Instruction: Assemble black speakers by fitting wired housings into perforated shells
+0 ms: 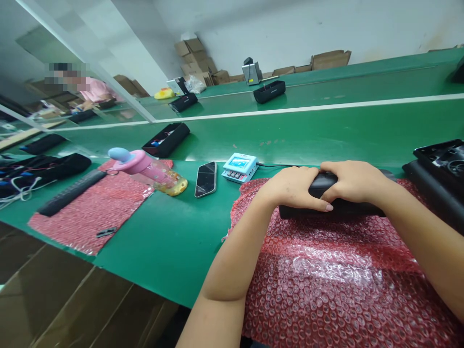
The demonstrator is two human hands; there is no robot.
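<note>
Both hands gripped a long black speaker case (pixel 337 205) lying on pink bubble wrap (pixel 326 275). The left hand (pixel 292 187) pressed its top; the right hand (pixel 353 181) closed over it. At ten o'clock stood a small blue tester (pixel 239 166).

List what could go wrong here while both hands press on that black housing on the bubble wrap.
1. The left hand and right hand press the long black housing on soft pink bubble wrap; it might rock or slide.
2. The cable from the small blue tester runs toward the hands and could snag.
3. The tipped pink bottle lies beside the phone; a leak could possibly reach it.
</note>
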